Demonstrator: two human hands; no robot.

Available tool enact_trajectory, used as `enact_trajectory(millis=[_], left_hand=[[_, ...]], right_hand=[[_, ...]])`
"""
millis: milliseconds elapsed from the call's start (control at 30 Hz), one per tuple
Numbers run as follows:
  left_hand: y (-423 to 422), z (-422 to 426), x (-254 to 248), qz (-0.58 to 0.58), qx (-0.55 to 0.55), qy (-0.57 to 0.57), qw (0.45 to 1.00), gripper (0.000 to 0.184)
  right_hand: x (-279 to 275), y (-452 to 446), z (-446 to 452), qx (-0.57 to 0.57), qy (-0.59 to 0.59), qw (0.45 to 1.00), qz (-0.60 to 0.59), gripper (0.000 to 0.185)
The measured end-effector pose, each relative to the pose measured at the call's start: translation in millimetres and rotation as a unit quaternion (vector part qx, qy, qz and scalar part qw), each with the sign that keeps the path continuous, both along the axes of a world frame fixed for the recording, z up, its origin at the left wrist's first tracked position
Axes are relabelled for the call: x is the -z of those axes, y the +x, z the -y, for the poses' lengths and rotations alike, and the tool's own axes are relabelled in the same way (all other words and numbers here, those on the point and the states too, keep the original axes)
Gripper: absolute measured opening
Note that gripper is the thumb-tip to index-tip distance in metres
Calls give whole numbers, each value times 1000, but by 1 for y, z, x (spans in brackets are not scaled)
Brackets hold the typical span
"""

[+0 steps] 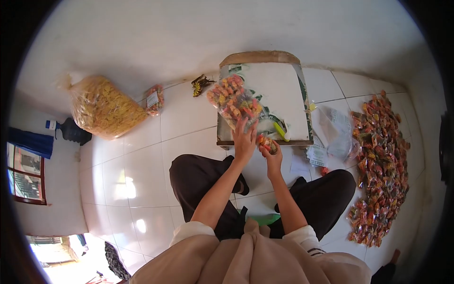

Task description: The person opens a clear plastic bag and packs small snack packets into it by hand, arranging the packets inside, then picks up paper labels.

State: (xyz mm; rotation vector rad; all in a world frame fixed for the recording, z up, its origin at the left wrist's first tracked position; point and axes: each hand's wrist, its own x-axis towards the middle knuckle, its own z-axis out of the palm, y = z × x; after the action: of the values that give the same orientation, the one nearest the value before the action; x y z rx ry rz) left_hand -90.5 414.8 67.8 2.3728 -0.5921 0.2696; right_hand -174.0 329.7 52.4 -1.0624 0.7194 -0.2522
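Note:
A clear plastic bag point(231, 97) filled with small orange and red snack packets lies slanted on the low table, its near end toward me. My left hand point(244, 142) reaches over that near end, fingers stretched out and spread, touching the plastic. Close to its right, at the table's front edge, my right hand point(273, 158) is closed around a small snack packet point(266, 143) in shiny wrapping. A yellow-green cutting tool point(281, 131) with a dark part lies on the table just beyond my right hand.
Many snack packets point(380, 165) are heaped on the floor at right, beside clear plastic bags point(336, 130). A large bag of yellow snacks point(106, 109) and a labelled filled bag point(154, 99) stand by the wall at left. The low table point(279, 90) has a raised wooden back.

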Motion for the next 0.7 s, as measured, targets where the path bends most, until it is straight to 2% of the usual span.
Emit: enact_trajectory(millis=[167,233,267,367,433,467,533,567,600,633,700], left_hand=[[3,-6,-5,-14,16,-17,1000,34],[1,-9,-14,-41,8,59,997,38],[4,-12,-18,-41,8,61,997,38],[34,-31,-38,12,71,133,989,43],[79,-40,-45,-47,164,59,983,48],[93,-44,-45,-46,162,59,984,48],[118,-47,-40,3,223,161,961,44],[128,-48,-35,1,224,156,962,44],[135,-49,-34,-6,275,126,953,41],[138,-50,-32,-16,325,95,941,39],[141,-53,-31,-43,325,88,941,36]], right_hand=[[14,34,3,-49,29,997,55,55],[23,47,2,-60,51,995,67,54],[27,53,3,-60,67,992,92,53],[26,65,4,-75,68,988,118,50],[26,69,-1,-92,53,987,122,49],[27,70,-3,-82,51,987,126,50],[28,80,-1,-73,42,988,130,50],[30,84,-1,-69,48,989,123,50],[29,85,-1,-64,57,990,113,50],[28,86,3,-98,11,990,101,49],[26,91,4,-96,22,989,107,48]])
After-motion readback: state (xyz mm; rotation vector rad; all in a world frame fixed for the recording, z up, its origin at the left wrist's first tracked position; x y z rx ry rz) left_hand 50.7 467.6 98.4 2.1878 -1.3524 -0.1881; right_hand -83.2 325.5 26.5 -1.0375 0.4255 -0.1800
